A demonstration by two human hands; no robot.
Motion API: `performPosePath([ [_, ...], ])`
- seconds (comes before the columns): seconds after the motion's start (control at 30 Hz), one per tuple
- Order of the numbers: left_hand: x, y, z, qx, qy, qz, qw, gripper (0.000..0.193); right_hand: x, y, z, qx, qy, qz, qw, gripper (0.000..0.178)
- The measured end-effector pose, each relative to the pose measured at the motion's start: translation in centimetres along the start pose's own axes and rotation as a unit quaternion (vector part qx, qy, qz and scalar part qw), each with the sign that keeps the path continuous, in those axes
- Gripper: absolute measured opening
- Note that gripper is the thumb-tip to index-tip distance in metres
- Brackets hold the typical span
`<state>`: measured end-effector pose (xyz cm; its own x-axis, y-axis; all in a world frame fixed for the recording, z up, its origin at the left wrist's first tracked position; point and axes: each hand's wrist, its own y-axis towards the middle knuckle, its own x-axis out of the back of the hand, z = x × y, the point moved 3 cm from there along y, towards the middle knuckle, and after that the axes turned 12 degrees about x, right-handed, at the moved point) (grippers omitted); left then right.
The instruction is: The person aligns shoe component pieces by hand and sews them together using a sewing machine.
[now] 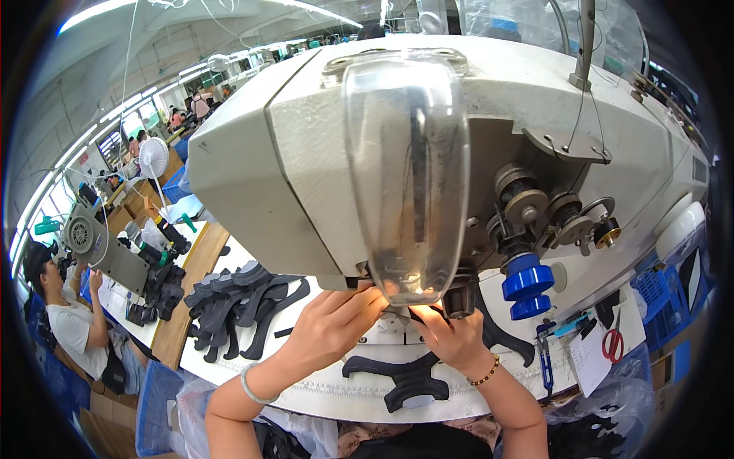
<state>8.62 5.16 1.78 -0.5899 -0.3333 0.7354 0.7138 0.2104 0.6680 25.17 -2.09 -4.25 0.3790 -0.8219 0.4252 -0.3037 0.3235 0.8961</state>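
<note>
Both hands work beneath the head of a large white industrial sewing machine [313, 138], close together in lamplight. My left hand [332, 325] has its fingers bent and pressed together under the machine's left side; whatever is in them is hidden. My right hand [455, 336] pinches a dark piece near the needle area. A black shaped piece [508, 336] shows just right of that hand, seemingly part of the same work. Another black three-armed piece [397, 373] lies on the white table in front of my hands. A clear plastic guard [405, 176] blocks the needle from sight.
Similar black pieces [241, 302] are heaped at the left. Thread tension dials [527, 205] and blue knobs [527, 287] hang on the machine. Blue snips [545, 359], red-handled scissors [613, 344] and paper [590, 359] lie right. A co-worker [84, 321] sits at far left.
</note>
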Motion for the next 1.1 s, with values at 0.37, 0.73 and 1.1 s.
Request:
performPosePath([
  [0.37,-0.4,0.3,1.0,0.004,-0.036,-0.002,0.999,0.029,-0.2,-0.6,0.9,-0.029,0.004,0.031,0.999,0.022],
  [0.73,-1.3,-0.4,2.2,0.005,-0.045,-0.012,0.999,0.033,-0.7,-1.3,2.1,-0.031,-0.089,0.091,0.991,0.029],
  [1.1,-2.3,-0.6,3.2,0.020,-0.081,-0.045,0.995,0.038,-1.1,-1.0,2.4,-0.047,-0.101,0.103,0.988,0.038],
])
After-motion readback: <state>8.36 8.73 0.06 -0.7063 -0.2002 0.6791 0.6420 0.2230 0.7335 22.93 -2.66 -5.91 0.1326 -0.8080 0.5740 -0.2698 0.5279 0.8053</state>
